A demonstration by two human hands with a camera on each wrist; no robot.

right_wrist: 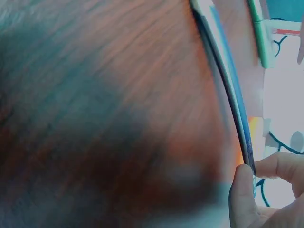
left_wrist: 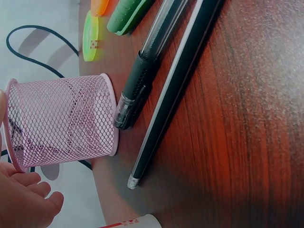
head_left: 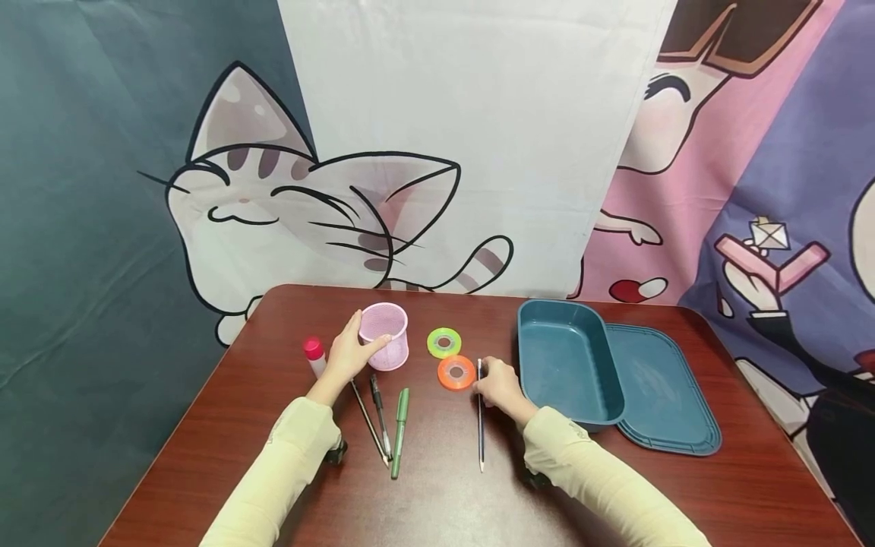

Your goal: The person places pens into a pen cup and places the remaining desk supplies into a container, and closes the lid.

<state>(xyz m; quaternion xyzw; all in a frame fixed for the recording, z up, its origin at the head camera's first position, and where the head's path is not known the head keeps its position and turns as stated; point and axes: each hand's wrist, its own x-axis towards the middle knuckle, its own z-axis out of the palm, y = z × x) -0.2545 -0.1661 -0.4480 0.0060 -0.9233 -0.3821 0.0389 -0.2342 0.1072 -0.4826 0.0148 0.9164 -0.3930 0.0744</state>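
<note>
My left hand (head_left: pixel 350 351) grips the pink mesh pen cup (head_left: pixel 390 355) at its rim, with the thumb over the near side. In the left wrist view the cup's mesh wall (left_wrist: pixel 66 121) shows clearly, and curled fingers (left_wrist: pixel 40 190) lie at the rim. Thumb and forefinger of my right hand (head_left: pixel 501 386) pinch a dark pencil (head_left: pixel 481 433) near its far end; its sharpened tip points toward me. The right wrist view shows that pencil (right_wrist: pixel 232 90) running away from the pinching fingertips (right_wrist: pixel 244 178).
Below the cup lie another pencil (head_left: pixel 369 423), a black pen (head_left: pixel 380 410) and a green pen (head_left: pixel 400 433). A red-capped glue stick (head_left: pixel 314 353) stands left. Green tape (head_left: pixel 444 343) and orange tape (head_left: pixel 456 373) sit mid-table. Right are a blue bin (head_left: pixel 570 357) and its lid (head_left: pixel 666 391).
</note>
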